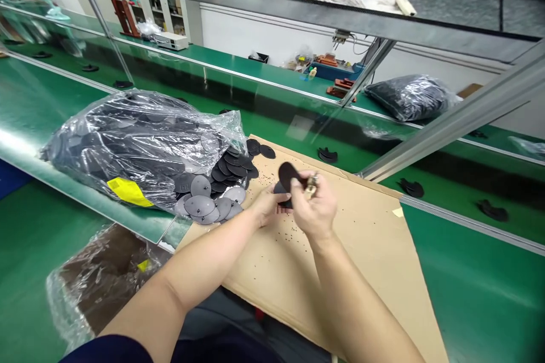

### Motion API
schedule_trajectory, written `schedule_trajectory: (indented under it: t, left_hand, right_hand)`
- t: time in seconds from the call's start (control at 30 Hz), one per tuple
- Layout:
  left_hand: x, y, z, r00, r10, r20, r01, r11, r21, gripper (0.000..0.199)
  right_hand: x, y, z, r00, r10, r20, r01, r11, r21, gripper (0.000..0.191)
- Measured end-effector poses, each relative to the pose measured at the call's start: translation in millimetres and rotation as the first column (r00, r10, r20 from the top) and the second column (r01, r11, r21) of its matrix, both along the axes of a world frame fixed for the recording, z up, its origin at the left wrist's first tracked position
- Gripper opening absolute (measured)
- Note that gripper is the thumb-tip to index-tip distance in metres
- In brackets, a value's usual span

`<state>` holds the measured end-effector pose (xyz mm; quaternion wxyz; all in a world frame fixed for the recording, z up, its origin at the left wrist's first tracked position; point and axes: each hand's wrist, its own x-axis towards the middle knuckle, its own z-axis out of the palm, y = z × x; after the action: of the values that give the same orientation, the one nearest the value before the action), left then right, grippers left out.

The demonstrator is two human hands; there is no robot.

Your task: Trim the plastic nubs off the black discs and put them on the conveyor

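A flat, matt black oval piece (288, 176), possibly rubber, stands tilted up, its rounded end leaning away from the person and its lower end pinched in the right hand (311, 208). A second dark piece (280, 197) lies partly behind and below it, held against the fingers of the left hand (269, 208). A small brass-coloured metal fitting (311, 185) sticks up from the right hand's grip (its exact shape is too small to tell), just beside the oval piece

Green conveyor belt (477, 295): cardboard sheet (361, 255) | cardboard: loose black discs (267, 151), black specks (272, 249) | green shelf (25, 142): plastic bag of discs (140, 147)
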<state>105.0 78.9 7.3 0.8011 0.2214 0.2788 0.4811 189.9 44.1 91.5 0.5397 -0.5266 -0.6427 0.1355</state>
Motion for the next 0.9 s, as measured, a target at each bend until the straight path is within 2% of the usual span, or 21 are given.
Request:
schedule_trajectory:
  t: [0.07, 0.17, 0.23, 0.3, 0.47, 0.67, 0.77, 0.9]
  left_hand:
    - [0.3, -3.2, 5.3, 0.999, -0.001, -0.045, 0.002, 1.0, 0.019, 0.039]
    - [0.9, -6.7, 10.0, 0.996, 0.011, -0.085, -0.01, 1.0, 0.019, 0.033]
    - [1.7, -8.4, 10.2, 0.996, 0.006, -0.095, -0.004, 1.0, 0.023, 0.031]
    - [2.6, -10.0, 8.9, 0.994, 0.002, -0.106, 0.003, 0.999, 0.043, 0.031]
    - [4.4, -14.7, 7.7, 0.983, 0.011, -0.183, 0.004, 0.997, 0.081, 0.038]
    - [6.8, -22.6, 19.6, 0.974, -0.1, -0.202, 0.139, 0.972, 0.19, 0.046]
    - [8.2, -24.3, 21.2, 0.976, -0.064, -0.21, 0.105, 0.976, 0.19, 0.047]
    - [8.2, -22.6, 14.2, 0.971, 0.018, -0.24, 0.029, 0.981, 0.192, 0.045]
  right_hand:
    - [26.3, -1.5, -17.8, 0.957, -0.127, -0.26, 0.118, 0.992, -0.048, 0.02]
    - [52.4, 0.8, -50.9, 0.844, -0.172, -0.508, 0.111, 0.983, -0.148, 0.03]
    - [59.5, 1.7, -69.4, 0.787, -0.183, -0.589, 0.083, 0.978, -0.192, 0.033]
    - [60.5, 0.5, -80.0, 0.774, -0.169, -0.61, 0.045, 0.976, -0.213, 0.033]
    - [56.2, -6.5, -78.8, 0.819, -0.09, -0.567, -0.05, 0.973, -0.226, 0.028]
    - [57.2, -7.2, -78.1, 0.877, -0.081, -0.473, -0.042, 0.969, -0.244, 0.026]
    - [57.6, -7.5, -79.2, 0.903, -0.082, -0.421, -0.034, 0.965, -0.261, 0.026]
    - [58.3, -9.1, -78.9, 0.934, -0.073, -0.349, -0.037, 0.954, -0.298, 0.026]
